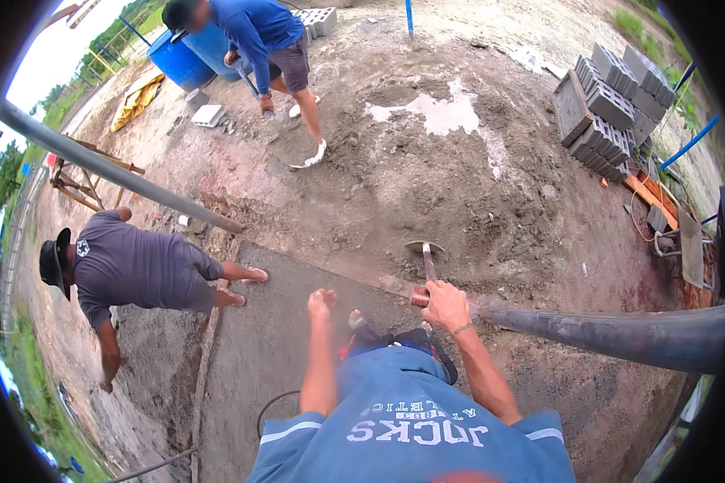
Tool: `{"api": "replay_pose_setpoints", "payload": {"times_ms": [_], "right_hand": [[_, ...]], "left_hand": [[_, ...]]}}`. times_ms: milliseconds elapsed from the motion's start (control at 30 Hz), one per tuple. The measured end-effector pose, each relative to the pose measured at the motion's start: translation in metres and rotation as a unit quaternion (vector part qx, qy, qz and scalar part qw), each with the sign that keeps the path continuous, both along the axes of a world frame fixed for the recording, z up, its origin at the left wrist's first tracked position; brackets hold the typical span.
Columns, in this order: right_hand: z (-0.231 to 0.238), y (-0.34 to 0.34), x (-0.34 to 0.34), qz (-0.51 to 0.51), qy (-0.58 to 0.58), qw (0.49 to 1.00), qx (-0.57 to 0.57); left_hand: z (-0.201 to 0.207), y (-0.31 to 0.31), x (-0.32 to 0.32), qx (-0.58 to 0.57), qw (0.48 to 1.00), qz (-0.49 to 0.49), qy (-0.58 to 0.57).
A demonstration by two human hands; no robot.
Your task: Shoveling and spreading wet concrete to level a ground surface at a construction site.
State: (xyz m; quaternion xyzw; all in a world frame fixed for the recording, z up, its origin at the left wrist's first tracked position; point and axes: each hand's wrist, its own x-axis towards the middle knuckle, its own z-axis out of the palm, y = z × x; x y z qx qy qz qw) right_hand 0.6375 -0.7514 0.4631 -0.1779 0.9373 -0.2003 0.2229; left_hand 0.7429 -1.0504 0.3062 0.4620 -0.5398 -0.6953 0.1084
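Observation:
My right hand (445, 306) is closed around the handle of a shovel, beside its reddish-brown grip end (420, 296). Beyond the hand, the shovel's shaft (428, 262) runs down to a curved blade (424, 246) at the edge of a heap of wet grey mix (491, 217). In front of my chest, my left hand (322, 303) is curled into a fist, with no object showing in it. I stand barefoot on a grey, smoothed strip (274, 354).
Ahead, a person in blue (266, 40) works a shovel near blue drums (181, 60). At left a person in grey (149, 266) bends down. Posts rise at left (121, 173) and right (604, 330). Concrete blocks (616, 105) stack at far right; a cable (153, 464) lies low left.

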Motion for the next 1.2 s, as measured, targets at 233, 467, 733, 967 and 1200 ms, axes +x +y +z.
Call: {"api": "replay_pose_setpoints", "payload": {"times_ms": [233,467,733,967,1200], "right_hand": [[0.005,-0.02,-0.007,0.005,0.064,0.998,-0.017],[-0.003,0.0,0.024,-0.046,0.025,0.997,0.061],[0.129,0.028,0.051,-0.431,0.005,0.878,-0.209],[0.231,0.009,0.179,-0.602,0.023,0.793,-0.09],[0.194,0.036,0.288,-0.783,0.111,0.59,-0.165]], "left_hand": [[-0.193,-0.06,0.197,-0.228,0.896,-0.228,-0.306],[-0.093,-0.072,0.115,0.139,0.937,-0.093,-0.305],[-0.093,-0.17,0.044,0.103,0.963,-0.149,-0.199],[-0.147,-0.193,0.019,0.117,0.911,-0.293,-0.265],[-0.165,-0.16,-0.02,0.106,0.866,-0.406,-0.273]]}}
